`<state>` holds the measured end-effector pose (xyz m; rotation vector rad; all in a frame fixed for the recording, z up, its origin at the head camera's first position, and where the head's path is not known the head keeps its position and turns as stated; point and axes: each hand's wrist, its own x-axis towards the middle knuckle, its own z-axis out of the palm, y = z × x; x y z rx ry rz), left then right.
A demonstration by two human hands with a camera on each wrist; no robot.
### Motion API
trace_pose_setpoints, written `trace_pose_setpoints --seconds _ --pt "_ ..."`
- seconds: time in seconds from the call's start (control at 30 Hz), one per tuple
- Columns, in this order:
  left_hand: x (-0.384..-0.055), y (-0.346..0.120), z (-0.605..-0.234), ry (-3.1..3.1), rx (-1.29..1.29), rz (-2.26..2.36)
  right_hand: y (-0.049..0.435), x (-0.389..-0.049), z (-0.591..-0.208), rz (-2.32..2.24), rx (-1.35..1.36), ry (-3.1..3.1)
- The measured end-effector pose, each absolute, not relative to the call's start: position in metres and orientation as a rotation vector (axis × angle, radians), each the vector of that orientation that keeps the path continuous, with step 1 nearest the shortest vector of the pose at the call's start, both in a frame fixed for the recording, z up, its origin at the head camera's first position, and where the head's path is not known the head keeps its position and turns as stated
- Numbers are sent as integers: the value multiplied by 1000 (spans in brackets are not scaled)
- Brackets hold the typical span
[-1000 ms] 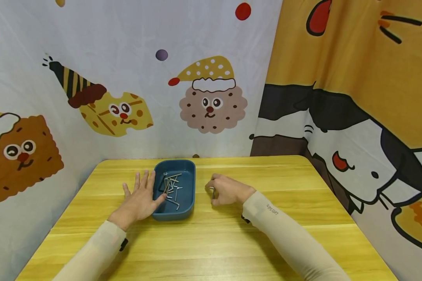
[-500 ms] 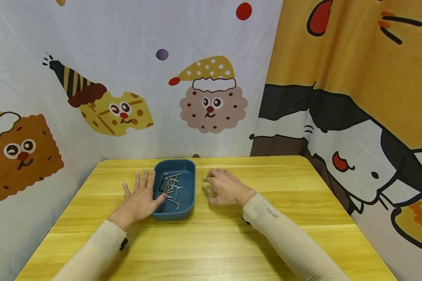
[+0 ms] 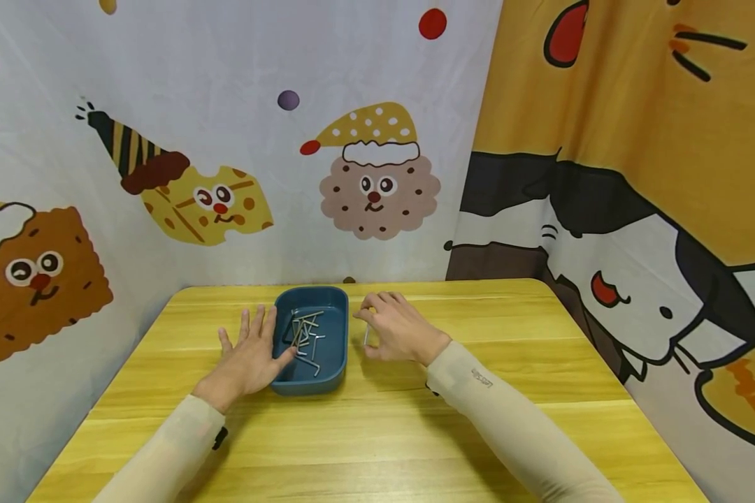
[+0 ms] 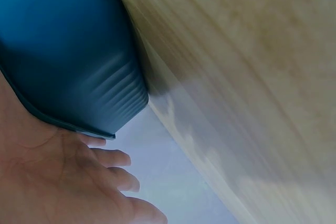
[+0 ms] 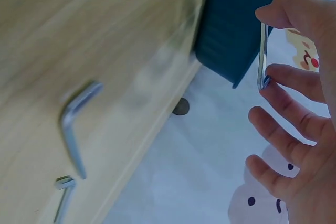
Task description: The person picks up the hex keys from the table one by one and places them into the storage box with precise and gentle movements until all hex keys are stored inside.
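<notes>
A blue rectangular bin (image 3: 310,386) stands on the table with several metal hex keys (image 3: 317,370) lying inside. My left hand (image 3: 242,367) rests against its left side, fingers straight and spread, the thumb reaching over the rim. In the left wrist view the palm lies along the bin's rim. Right of the bin, my right hand (image 3: 403,334) pinches an L-shaped hex key (image 5: 263,56) between thumb and fingertips, above the table. Two more hex keys, one larger (image 5: 73,124) and one smaller (image 5: 64,192), lie on the table in the right wrist view; the right hand hides them in the head view.
The yellow wood-grain table (image 3: 377,447) ends at the back against a white curtain (image 3: 226,56) printed with cartoon figures. An orange curtain with a cartoon cat (image 3: 629,244) hangs on the right.
My right hand has lifted the hex key and moved left and slightly away, nearer the bin's right side. The left hand and the bin have stayed in place.
</notes>
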<state>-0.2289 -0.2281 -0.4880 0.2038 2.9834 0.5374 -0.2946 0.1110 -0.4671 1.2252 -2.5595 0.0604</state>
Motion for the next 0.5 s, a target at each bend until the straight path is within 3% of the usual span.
trace_pose_setpoints --seconds 0.5 --pt "-231 -229 -491 2994 213 550 85 -298 -445 50 1217 -2593"
